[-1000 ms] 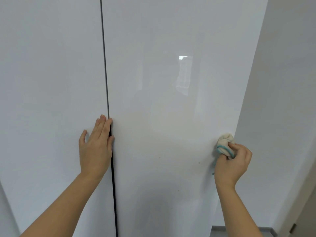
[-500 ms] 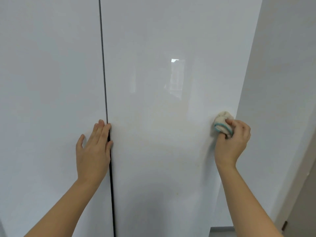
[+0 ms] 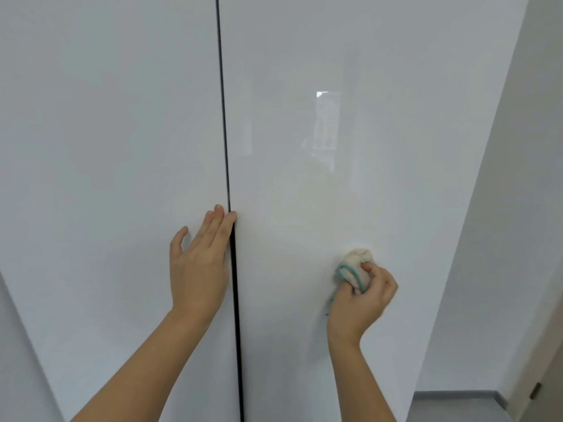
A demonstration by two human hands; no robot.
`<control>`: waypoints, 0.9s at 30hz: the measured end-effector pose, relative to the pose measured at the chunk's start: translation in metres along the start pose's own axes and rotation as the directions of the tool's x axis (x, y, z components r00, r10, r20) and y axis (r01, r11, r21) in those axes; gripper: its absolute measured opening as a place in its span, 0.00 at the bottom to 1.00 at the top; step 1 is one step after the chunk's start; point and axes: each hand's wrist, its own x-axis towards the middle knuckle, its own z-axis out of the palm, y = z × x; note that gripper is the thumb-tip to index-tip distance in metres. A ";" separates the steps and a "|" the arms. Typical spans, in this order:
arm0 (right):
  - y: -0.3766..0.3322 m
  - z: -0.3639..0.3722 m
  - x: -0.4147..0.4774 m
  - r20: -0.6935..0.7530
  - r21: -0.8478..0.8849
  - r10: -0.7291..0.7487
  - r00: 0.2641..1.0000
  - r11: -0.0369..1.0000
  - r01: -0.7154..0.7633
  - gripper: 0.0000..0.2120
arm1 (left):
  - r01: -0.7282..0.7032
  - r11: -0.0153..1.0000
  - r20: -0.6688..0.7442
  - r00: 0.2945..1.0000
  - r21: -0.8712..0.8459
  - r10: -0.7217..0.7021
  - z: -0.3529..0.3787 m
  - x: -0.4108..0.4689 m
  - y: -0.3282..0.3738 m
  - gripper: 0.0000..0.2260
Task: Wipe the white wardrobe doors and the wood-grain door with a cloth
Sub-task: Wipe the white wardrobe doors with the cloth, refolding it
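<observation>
Cream cloth (image 3: 357, 264) bunched upward against right door (image 3: 350, 147).

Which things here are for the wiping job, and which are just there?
For the job:
cloth bunched in the right hand
right wardrobe door
left wardrobe door, left hand flat on it

Just there:
side wall
grey floor

A home interior, likely a bedroom. Tall glossy white wardrobe doors (image 3: 335, 147) fill the view; right of them stands a plain white wall (image 3: 502, 239), with grey floor (image 3: 457, 403) at its foot.
</observation>
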 end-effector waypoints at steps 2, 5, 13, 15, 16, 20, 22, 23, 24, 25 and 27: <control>-0.012 0.017 -0.022 0.079 -0.010 -0.118 0.990 0.993 0.119 0.20 | 0.005 1.000 0.023 1.000 -0.005 -0.005 -0.003 0.001 -0.002 0.35; -0.032 0.045 -0.050 0.250 -0.030 -0.278 0.928 0.955 0.295 0.20 | -0.004 1.000 0.042 0.999 -0.012 0.005 -0.008 0.003 0.000 0.37; -0.074 0.084 -0.054 0.373 0.014 -0.522 0.767 0.830 0.558 0.15 | -0.048 0.997 0.044 0.998 -0.060 0.050 -0.016 0.009 -0.004 0.32; -0.071 0.082 -0.054 0.411 0.023 -0.571 0.711 0.786 0.618 0.14 | -0.041 0.998 0.044 0.998 -0.048 0.043 -0.019 0.010 -0.005 0.29; -0.068 0.080 -0.053 0.429 0.029 -0.590 0.684 0.766 0.642 0.14 | -0.035 0.999 0.048 0.998 -0.040 0.037 -0.020 0.011 -0.005 0.28; -0.062 0.077 -0.051 0.456 0.050 -0.636 0.622 0.716 0.696 0.14 | -0.046 0.996 0.004 0.999 -0.075 0.046 -0.014 0.007 -0.004 0.27; -0.058 0.076 -0.053 0.452 0.056 -0.658 0.602 0.695 0.717 0.13 | -0.044 0.995 -0.015 0.999 -0.089 0.043 -0.004 0.000 -0.005 0.30; -0.055 0.076 -0.053 0.445 0.062 -0.672 0.592 0.683 0.728 0.13 | -0.049 0.996 -0.028 0.999 -0.079 0.047 0.001 -0.005 -0.007 0.30; -0.052 0.075 -0.054 0.441 0.063 -0.683 0.583 0.671 0.739 0.13 | -0.050 0.996 -0.041 0.998 -0.078 0.047 0.006 -0.011 -0.008 0.29; -0.049 0.074 -0.054 0.436 0.068 -0.698 0.568 0.655 0.753 0.13 | -0.056 0.995 -0.059 0.997 -0.083 0.051 0.012 -0.016 -0.010 0.27; -0.037 0.071 -0.058 0.427 0.077 -0.731 0.533 0.616 0.784 0.12 | -0.054 0.994 -0.093 0.995 -0.091 0.045 0.024 -0.029 -0.014 0.25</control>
